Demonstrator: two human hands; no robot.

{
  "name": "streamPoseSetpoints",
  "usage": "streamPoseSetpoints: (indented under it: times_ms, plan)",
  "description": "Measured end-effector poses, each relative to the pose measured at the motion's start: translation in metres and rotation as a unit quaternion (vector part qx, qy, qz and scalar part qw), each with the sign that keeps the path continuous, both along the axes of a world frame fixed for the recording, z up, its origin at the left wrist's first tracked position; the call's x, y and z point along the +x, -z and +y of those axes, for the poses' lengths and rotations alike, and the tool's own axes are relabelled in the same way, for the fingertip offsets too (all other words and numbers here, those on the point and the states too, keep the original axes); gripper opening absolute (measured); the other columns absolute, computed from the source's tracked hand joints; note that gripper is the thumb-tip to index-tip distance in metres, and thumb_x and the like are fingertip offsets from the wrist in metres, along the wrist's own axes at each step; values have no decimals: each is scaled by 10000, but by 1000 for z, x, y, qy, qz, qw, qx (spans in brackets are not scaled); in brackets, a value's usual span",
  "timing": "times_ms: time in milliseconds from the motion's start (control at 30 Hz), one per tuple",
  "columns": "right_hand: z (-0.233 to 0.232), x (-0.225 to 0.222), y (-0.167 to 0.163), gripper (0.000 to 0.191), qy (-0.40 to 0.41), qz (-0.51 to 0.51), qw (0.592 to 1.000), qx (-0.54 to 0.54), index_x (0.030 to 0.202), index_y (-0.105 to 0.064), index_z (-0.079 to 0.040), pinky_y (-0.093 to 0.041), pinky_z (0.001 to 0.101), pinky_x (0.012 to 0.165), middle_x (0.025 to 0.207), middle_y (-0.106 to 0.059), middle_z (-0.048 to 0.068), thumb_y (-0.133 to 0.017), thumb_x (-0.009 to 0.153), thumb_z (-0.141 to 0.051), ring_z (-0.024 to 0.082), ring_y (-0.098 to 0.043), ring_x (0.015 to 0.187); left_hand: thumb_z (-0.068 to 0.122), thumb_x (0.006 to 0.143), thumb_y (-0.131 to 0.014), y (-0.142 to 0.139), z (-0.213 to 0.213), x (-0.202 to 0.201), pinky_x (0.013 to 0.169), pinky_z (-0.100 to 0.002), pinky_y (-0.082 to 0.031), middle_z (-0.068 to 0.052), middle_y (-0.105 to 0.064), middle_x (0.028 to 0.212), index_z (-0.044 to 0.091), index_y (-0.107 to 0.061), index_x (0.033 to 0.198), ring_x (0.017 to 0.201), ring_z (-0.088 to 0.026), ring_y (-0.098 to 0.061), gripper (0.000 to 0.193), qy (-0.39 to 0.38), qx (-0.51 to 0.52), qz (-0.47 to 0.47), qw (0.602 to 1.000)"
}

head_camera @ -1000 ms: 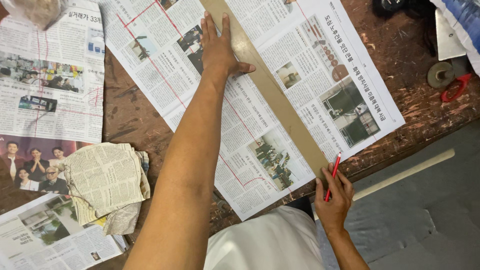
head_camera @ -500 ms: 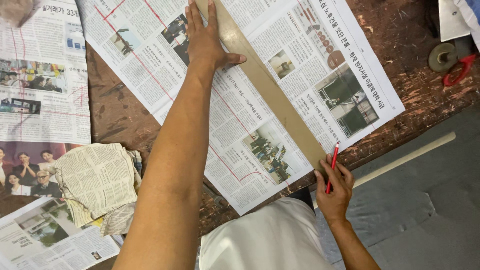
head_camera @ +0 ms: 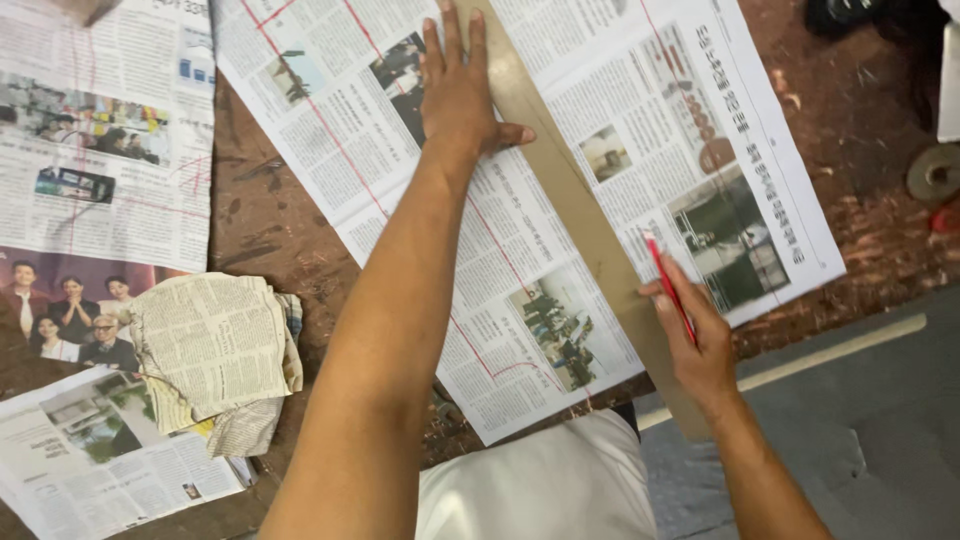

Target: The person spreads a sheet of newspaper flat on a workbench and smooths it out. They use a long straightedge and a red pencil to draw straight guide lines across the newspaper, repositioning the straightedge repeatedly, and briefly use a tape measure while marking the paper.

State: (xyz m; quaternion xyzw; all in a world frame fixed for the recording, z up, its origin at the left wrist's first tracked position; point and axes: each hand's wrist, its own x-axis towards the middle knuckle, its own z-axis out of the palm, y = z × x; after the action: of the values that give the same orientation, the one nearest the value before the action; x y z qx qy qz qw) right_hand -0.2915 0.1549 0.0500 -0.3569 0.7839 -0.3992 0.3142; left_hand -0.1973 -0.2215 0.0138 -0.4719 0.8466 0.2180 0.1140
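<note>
The left hand (head_camera: 458, 95) lies flat with its fingers spread, holding nothing but pressing down on the far part of a long, thin, brown cardboard strip (head_camera: 580, 215) and on the big printed newspaper sheet (head_camera: 520, 250) under it. The right hand (head_camera: 695, 335) is closed around a thin red pencil (head_camera: 668, 285), and the pencil tip touches the strip's edge just above this hand. Left of the left arm, a crumpled newspaper ball (head_camera: 215, 355) sits on the rough, scratched brown tabletop (head_camera: 265, 225).

worn brown tabletop (head_camera: 280, 230), grey floor (head_camera: 860, 440)
</note>
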Motion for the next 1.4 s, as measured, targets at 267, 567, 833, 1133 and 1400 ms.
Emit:
streamPoseSetpoints:
  times_ms: [267, 567, 833, 1133, 1400]
  plan:
    - [-93, -38, -2, 343, -118, -6, 993, -14, 1376, -646, -38, -511, 306, 965, 1127, -762, 98, -600, 1051, -135, 148, -680, 1077, 629, 476, -970, -8, -2, -3, 1294, -490, -152, -173, 104, 1699, 126, 1, 1634, 1582, -400, 43, 1593, 7, 3, -37, 999]
    - [-332, -76, 17, 326, -174, 51, 981, 69, 1343, -706, -120, -507, 305, 677, 888, -768, 58, -598, 1054, -227, 133, -630, 725, 601, 490, -960, -25, -5, -4, 1285, -493, -143, -157, 89, 1697, 138, -16, 1625, 1580, -391, 17, 1547, -3, 11, -42, 999]
    - [-424, -77, 8, 312, -236, 91, 965, -67, 1300, -731, -107, -548, 293, 807, 894, -777, 36, -605, 1019, -155, 114, -715, 832, 595, 513, -958, -27, -4, -5, 1287, -494, -153, -155, 82, 1716, 163, -19, 1643, 1589, -388, 8, 1531, -4, 15, -50, 999]
    - [5, -54, -35, 375, -135, 43, 948, 284, 1328, -693, -118, -583, 336, 705, 996, -819, 133, -679, 962, -203, 211, -775, 819, 623, 537, -945, -23, 0, -6, 1292, -501, -133, -175, 110, 1706, 119, 17, 1642, 1583, -415, 41, 1550, 11, 3, -65, 998]
    - [205, 7, -28, 418, 6, 202, 937, 285, 1401, -684, -214, -544, 403, 866, 1071, -735, 87, -599, 992, -221, 255, -700, 952, 509, 643, -937, 4, 14, 0, 1297, -512, -110, -190, -1, 1702, 87, -86, 1631, 1583, -395, -1, 1371, -5, -18, 24, 1000]
